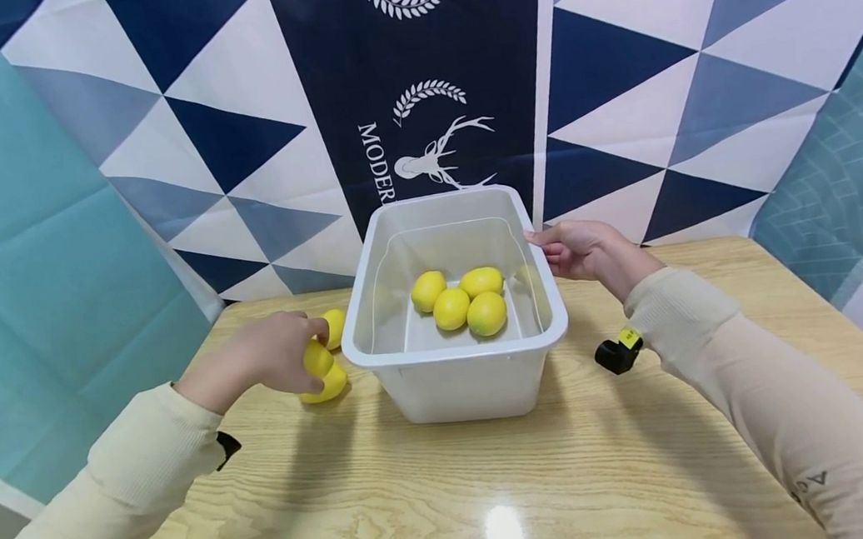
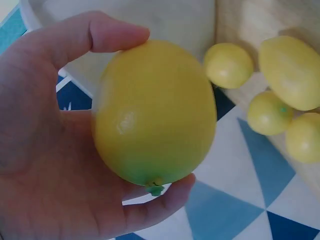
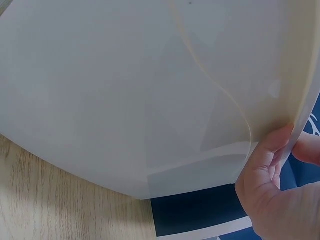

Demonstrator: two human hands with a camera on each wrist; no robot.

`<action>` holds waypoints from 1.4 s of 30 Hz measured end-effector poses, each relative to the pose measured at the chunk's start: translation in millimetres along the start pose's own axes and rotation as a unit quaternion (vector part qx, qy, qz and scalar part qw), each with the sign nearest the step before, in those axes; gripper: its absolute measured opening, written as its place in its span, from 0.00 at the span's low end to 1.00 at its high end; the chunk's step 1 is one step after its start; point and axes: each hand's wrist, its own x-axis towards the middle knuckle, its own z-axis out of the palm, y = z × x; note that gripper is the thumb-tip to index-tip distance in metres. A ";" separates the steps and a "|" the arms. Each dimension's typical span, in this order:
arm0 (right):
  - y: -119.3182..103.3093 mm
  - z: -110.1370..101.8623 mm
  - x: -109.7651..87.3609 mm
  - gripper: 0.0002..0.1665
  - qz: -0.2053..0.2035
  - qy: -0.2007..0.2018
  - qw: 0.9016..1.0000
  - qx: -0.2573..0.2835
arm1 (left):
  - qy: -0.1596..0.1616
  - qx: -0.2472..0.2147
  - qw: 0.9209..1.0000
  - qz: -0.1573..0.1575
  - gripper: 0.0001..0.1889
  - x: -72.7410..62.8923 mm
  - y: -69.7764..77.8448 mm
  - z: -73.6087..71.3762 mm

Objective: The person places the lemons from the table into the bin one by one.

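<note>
Tub [image 1: 458, 389], my landmark | at its right side, right hand [image 1: 584, 250] pinching its edge | at its left, left hand [image 1: 275, 351], fingers gripping one lemon [image 2: 157, 115] | I judge pick-up in hand; next calls for raising the lemon above tub height.

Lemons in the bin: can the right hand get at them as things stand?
Likely yes: the bin is open on top and nothing covers the four lemons. The right hand grips the right rim, though, so it would probably need to let go first.
</note>
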 end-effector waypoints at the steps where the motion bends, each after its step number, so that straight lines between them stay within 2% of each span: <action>1: 0.2 -0.1 0.1 0.10 0.000 0.003 1.000 0.000 | -0.007 -0.001 1.000 -0.002 0.24 0.1 0.6 -2.5; 10: 0.9 -0.4 -0.4 0.11 0.001 0.005 1.000 0.001 | -0.060 0.004 0.998 -0.014 0.26 2.5 5.2 -21.4; 16: 1.9 -1.5 -0.5 0.11 0.003 0.003 1.000 0.005 | -0.082 -0.018 0.996 -0.023 0.27 3.3 5.8 -31.3; 27: 2.0 -0.1 -0.2 0.09 -0.004 -0.008 1.000 0.014 | -0.039 -0.016 0.999 -0.010 0.24 -4.6 5.6 -59.0; 33: 2.2 0.4 1.1 0.09 0.000 -0.003 1.000 0.014 | -0.033 -0.018 0.999 -0.008 0.23 -4.5 8.4 -69.4; 42: 2.7 0.0 1.3 0.08 0.001 -0.013 1.000 0.024 | -0.025 -0.021 0.999 -0.006 0.23 1.2 20.0 -83.1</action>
